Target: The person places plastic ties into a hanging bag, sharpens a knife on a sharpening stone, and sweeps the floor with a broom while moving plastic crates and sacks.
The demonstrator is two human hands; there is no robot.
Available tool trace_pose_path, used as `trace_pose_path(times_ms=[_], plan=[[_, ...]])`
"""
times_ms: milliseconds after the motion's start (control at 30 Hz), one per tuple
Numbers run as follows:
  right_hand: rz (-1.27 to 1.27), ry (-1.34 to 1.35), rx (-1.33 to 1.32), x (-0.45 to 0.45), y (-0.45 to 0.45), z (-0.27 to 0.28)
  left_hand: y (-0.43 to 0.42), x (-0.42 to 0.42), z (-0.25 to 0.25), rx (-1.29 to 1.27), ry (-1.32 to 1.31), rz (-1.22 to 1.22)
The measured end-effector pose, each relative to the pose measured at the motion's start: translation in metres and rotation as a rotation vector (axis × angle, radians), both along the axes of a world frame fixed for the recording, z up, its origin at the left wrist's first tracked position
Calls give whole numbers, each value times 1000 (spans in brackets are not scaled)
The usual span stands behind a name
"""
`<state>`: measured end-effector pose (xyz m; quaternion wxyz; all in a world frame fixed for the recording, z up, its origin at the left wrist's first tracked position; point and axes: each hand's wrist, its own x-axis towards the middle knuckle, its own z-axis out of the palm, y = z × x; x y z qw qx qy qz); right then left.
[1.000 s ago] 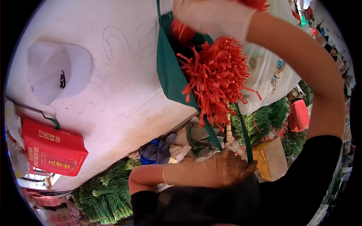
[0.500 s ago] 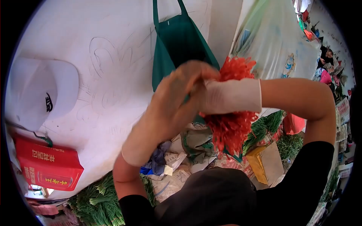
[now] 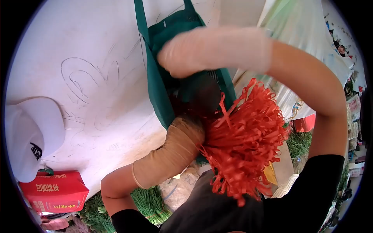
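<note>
A dark green cloth bag (image 3: 157, 91) hangs against the white wall with its mouth open. My left hand (image 3: 188, 130), in a tan glove, reaches into the lower part of the bag; its fingers are hidden in shadow. Pressed beside that hand is a thick bundle of looped red plastic ribbons (image 3: 248, 139), spilling out to the right and down. Dark red strands also show inside the bag. Across the upper bag opening passes my right hand (image 3: 186, 54), in a pale glove, smeared by motion, so its fingers cannot be made out.
A white cap (image 3: 35, 136) and a red printed paper bag (image 3: 54, 192) are on the left. Translucent plastic (image 3: 287, 50) hangs at upper right. Green stalks in bundles (image 3: 149, 204) lie below, beside a brown sack (image 3: 178, 186).
My hands, close together before, have separated: the left moved down to the right, the right rose. The red ribbons came into fuller view, lower and to the right. The whole view shifted.
</note>
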<state>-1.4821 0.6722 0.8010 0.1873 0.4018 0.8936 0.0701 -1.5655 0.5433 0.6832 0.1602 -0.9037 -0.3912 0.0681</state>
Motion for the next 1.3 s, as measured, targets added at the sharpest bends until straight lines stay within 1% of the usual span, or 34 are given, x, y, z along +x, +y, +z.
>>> trace_pose_path(times_ms=[33, 167, 233, 267, 333, 400, 433, 500, 600, 667, 700, 767, 800, 867, 900, 933, 1000, 1033, 1067, 1100, 1167, 1233, 1300], plan=[[2, -5, -9, 0, 9, -15, -2, 1, 0, -31, 23, 49], [226, -136, -33, 25, 30, -84, -3, -9, -1, -68, 7, 20], [342, -207, -46, 31, 34, -102, -2, -13, 1, -72, -57, 17], [344, -212, -55, 23, 35, -98, -2, -15, -1, -80, -63, 19], [82, -380, 11, 2, 38, -84, -2, -15, -3, -18, -108, 16], [68, -329, 51, 5, 42, -96, -2, -15, -4, -5, -105, 25], [177, -298, 53, 12, 33, -90, -2, -15, -3, 10, -101, 26], [285, -268, 53, 15, 31, -88, -2, -16, -2, 11, -83, 33], [346, -219, -54, 20, 54, -101, -1, -15, -7, 19, -88, 31], [92, -273, -133, 18, 69, -113, -1, -17, -8, 26, -105, 28], [96, -274, -129, 15, 63, -107, -2, -17, -8, 34, -104, 30], [62, -153, 16, 11, 41, -84, -2, -19, -5, 41, -105, 36], [64, -154, 17, 9, 33, -73, -2, -20, -3, 6, -94, 26], [229, -177, 93, 8, 21, -52, 0, -21, -1, -24, -83, 18], [228, -166, 87, 2, 14, -34, 1, -21, -1, -30, -91, 8], [228, -166, 90, -3, 14, -33, 1, -21, -1, -38, -98, -3], [27, -172, -5, -8, 18, -37, 1, -18, -1, -15, -94, -12], [59, -265, 25, -6, 35, -64, 1, -17, 0, 6, -91, -20], [51, -262, 36, 0, 47, -94, 1, -16, 1, 18, -88, -27], [91, -296, 33, 3, 53, -112, 0, -13, 2, 5, -70, -5], [133, -328, 34, 11, 52, -113, 1, -11, 3, -4, -50, 20], [241, -348, 55, 25, 36, -89, 3, -12, 4, -74, -182, 43], [353, -367, 65, 36, 17, -65, 5, -14, 0, -65, -197, 30]])
